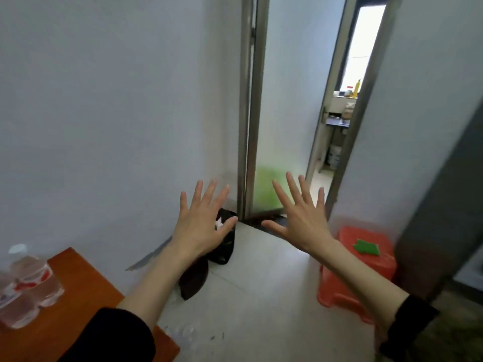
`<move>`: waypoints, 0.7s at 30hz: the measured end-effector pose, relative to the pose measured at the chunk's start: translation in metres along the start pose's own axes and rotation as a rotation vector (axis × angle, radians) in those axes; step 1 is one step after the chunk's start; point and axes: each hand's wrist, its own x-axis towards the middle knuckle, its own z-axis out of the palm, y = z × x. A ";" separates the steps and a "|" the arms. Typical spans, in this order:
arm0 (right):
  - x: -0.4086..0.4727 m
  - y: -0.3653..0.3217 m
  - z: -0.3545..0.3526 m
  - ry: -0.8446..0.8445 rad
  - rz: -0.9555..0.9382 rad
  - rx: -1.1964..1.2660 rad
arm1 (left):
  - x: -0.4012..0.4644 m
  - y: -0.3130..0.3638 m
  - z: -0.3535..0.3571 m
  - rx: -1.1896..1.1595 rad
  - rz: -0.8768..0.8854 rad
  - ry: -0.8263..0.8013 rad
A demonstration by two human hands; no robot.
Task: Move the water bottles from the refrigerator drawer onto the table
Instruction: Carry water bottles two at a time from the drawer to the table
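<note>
**Operator:** State hand condition and bottle location.

**Technician:** Left hand [202,220] and right hand [300,218] are both raised palm-forward with fingers spread wide, holding nothing. The water bottles [24,286] stand at the far left on the orange bench [86,291], close together; motion blur prevents an exact count. No refrigerator drawer can be identified in view; a dark vertical panel [444,205] at the right edge may belong to the appliance, but this cannot be confirmed.

**Operator:** Recommended procedure for the current step?

**Technician:** Judgement: with both hands free, the step in hand is the return for further bottles. Turn toward the right, steering clear of the orange stool [358,270] and the black bag [209,259] on the floor. Grasp each bottle around mid-body, one per hand.

**Operator:** Bottle orientation?

**Technician:** Long axis roughly vertical, leaning slightly in the wide-angle view. White cap [17,249] points up, base on the bench. Set further bottles likewise, clear of the bench edge.
</note>
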 end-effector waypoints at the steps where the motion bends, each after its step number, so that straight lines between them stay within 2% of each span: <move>1: -0.018 0.015 -0.006 -0.010 0.043 -0.008 | -0.003 0.018 0.004 -0.028 0.027 -0.013; 12: -0.202 0.176 -0.067 0.002 0.385 -0.118 | -0.030 0.238 0.030 -0.243 0.346 -0.060; 21: -0.350 0.328 -0.115 -0.026 0.589 -0.119 | -0.064 0.464 0.067 -0.343 0.472 -0.140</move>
